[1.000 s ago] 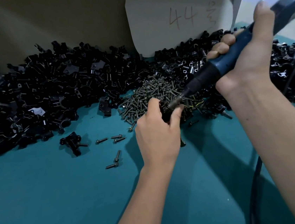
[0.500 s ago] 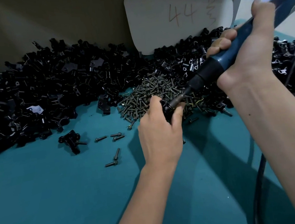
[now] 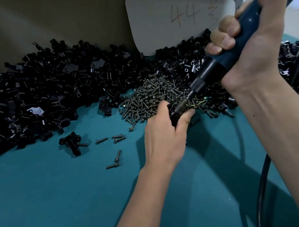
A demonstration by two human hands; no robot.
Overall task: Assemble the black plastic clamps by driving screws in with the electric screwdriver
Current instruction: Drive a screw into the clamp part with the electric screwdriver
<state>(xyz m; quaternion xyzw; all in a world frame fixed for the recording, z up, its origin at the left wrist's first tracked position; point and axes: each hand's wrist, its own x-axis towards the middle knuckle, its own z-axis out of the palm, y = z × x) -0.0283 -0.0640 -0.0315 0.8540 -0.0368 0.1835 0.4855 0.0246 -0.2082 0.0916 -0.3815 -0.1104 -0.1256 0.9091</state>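
Fingers [image 3: 178,123] of your left hand [image 3: 163,139] still pinch the clamp [image 3: 173,115] above the bench [image 3: 61,198] – right hand [image 3: 248,40] wraps the screwdriver [image 3: 212,70], bit seated as before (hardly any shift): likely still driving.

We note glossy black plastic clamps [image 3: 49,91], dull grey metal screws [image 3: 154,97], a smooth blue plastic screwdriver [image 3: 230,48], matt teal tabletop [image 3: 53,208], matt card [image 3: 180,12]

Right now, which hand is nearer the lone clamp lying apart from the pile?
Left. The left hand sits just right of the lone clamp on the mat; the right hand is raised far to its right, gripping the screwdriver.
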